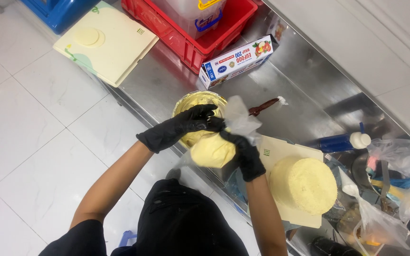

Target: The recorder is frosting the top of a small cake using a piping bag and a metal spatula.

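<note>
Holding a clear piping bag swollen with pale yellow cream, the person works just above the near edge of the steel desk, over a round bowl smeared with the same cream. The right hand, in a black glove, is wrapped around the bag's upper part with its fingers closed on the plastic above the bulge of filling, while the left hand, also gloved in black, is closed in a pinch on the loose top of the bag, which fans out crumpled towards the far side. To do this well, I judge that the cream should be pressed down away from the open end and the slack plastic twisted tight right above it, so nothing squeezes back out over the gloves; the bag is best kept over the bowl so that any drip lands there. A firm but gentle grip matters, since the thin film looks easy to burst. To the right, a round yellow cake sits on a cream board, well apart from the bowl, and a brown-handled spatula lies on the desk just beyond the bag. Farther off rest a box of wrap and a red crate.
</note>
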